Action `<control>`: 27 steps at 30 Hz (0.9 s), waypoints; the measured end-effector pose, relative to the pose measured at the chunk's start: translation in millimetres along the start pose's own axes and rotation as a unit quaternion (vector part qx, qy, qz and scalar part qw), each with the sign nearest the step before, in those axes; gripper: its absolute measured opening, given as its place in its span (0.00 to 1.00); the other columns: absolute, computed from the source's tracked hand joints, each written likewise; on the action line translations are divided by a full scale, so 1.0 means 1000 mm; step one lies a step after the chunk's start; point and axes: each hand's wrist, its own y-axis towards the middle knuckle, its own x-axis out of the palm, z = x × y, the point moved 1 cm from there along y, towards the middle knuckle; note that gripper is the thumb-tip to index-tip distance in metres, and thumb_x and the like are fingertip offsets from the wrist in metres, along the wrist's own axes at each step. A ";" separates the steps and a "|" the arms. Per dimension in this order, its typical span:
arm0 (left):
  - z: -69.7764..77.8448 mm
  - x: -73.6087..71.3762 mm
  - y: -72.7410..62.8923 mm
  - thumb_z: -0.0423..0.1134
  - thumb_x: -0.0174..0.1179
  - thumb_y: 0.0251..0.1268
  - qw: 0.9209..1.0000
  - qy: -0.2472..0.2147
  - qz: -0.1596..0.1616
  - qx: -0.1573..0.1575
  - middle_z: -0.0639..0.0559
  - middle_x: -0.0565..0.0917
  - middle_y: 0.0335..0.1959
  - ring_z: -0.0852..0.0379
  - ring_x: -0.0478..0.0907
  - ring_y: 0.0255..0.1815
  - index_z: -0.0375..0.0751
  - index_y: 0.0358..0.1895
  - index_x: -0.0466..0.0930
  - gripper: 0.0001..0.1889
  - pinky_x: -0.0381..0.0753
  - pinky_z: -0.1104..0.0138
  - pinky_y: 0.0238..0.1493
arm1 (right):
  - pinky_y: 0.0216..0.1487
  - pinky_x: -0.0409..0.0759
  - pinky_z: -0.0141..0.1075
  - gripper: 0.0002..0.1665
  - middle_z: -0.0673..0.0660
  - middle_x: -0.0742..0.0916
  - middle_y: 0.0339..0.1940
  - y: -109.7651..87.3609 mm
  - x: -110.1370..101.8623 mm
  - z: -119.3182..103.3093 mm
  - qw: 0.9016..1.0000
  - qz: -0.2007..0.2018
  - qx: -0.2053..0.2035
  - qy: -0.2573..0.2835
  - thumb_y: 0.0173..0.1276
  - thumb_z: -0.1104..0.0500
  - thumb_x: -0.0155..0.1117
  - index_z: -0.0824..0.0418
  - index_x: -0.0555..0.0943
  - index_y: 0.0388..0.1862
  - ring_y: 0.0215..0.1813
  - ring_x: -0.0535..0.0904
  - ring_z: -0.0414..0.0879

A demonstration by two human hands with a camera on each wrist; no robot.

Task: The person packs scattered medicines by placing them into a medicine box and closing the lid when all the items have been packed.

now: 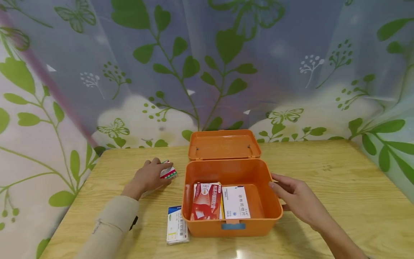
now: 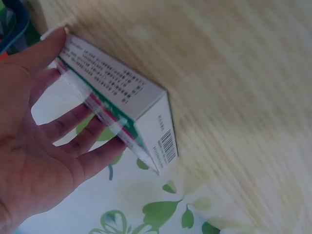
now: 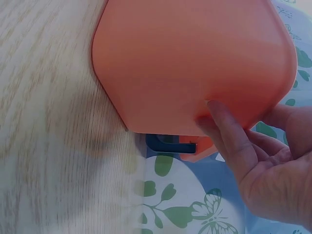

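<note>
My left hand (image 1: 148, 178) grips a white medicine box (image 1: 169, 172) with green and pink stripes, left of the orange storage box (image 1: 202, 229). In the left wrist view the thumb lies at one end of the medicine box (image 2: 109, 78) and the fingers touch its striped face. My right hand (image 1: 302, 199) holds the right wall of the orange box, thumb at the rim and fingers against the outside. Inside the orange box lie a red medicine box (image 1: 206, 201) and a white medicine box (image 1: 236, 203), with a yellow edge between them.
The orange lid (image 1: 224, 144) is hinged back behind the box. A white and blue medicine box (image 1: 176, 226) lies on the wooden table (image 1: 336, 172) by the orange box's front left corner. A leaf-patterned curtain (image 1: 207, 72) hangs behind the table.
</note>
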 end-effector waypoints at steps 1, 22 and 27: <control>-0.002 -0.002 0.001 0.50 0.67 0.58 1.000 -0.003 -0.008 -0.001 0.40 0.72 0.48 0.42 0.68 0.43 0.48 0.66 0.72 0.32 0.79 0.51 0.36 | 0.38 0.84 0.43 0.39 0.70 0.74 0.63 0.001 0.001 0.000 1.000 0.001 -0.001 -0.001 0.71 0.46 0.57 0.68 0.61 0.72 0.55 0.79 0.57; -0.009 -0.006 0.010 0.52 0.71 0.52 0.999 -0.017 -0.049 0.001 0.40 0.74 0.54 0.36 0.73 0.47 0.50 0.65 0.73 0.34 0.76 0.43 0.47 | 0.38 0.84 0.43 0.40 0.71 0.74 0.63 0.000 0.002 -0.001 1.000 0.001 0.005 -0.006 0.71 0.45 0.57 0.67 0.61 0.72 0.56 0.78 0.59; -0.008 -0.008 0.011 0.52 0.70 0.53 0.999 -0.018 -0.046 0.006 0.39 0.74 0.55 0.35 0.72 0.48 0.50 0.65 0.73 0.34 0.76 0.43 0.47 | 0.37 0.84 0.43 0.40 0.71 0.74 0.63 0.000 0.001 -0.001 1.000 0.004 0.007 -0.010 0.71 0.45 0.57 0.67 0.61 0.72 0.56 0.78 0.59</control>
